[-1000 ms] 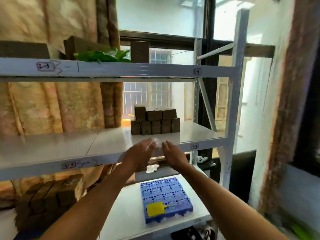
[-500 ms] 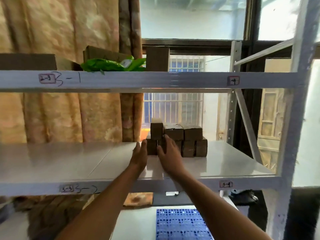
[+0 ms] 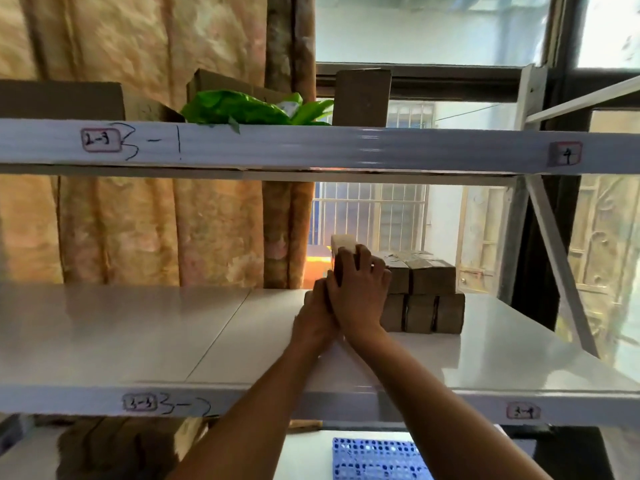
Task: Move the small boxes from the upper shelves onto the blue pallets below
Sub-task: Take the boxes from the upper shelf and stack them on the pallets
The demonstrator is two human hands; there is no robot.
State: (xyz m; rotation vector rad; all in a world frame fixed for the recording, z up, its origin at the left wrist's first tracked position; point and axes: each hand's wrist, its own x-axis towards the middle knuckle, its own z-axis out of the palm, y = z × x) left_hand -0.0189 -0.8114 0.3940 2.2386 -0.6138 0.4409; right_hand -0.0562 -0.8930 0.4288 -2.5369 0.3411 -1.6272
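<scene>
1. Brown small boxes (image 3: pixel 420 292) sitting in a stack on the white middle shelf (image 3: pixel 138 334), near its back edge, in 2 rows.
2. Reaching over the shelf with both arms, crossing at the wrists.
3. Pressing the right hand (image 3: pixel 358 296) on the left end box of the top row, fingers curling over its top and clamping on it.
4. Tucking the left hand (image 3: pixel 313 315) low against the left end of the bottom row; cannot tell if its fingers are apart or together.
5. Showing part of a blue pallet (image 3: pixel 377 459) on the lower shelf, below the arms.
6. Resting up on the top shelf: a green bag (image 3: pixel 242 109) among bigger cardboard boxes (image 3: pixel 362 97).
</scene>
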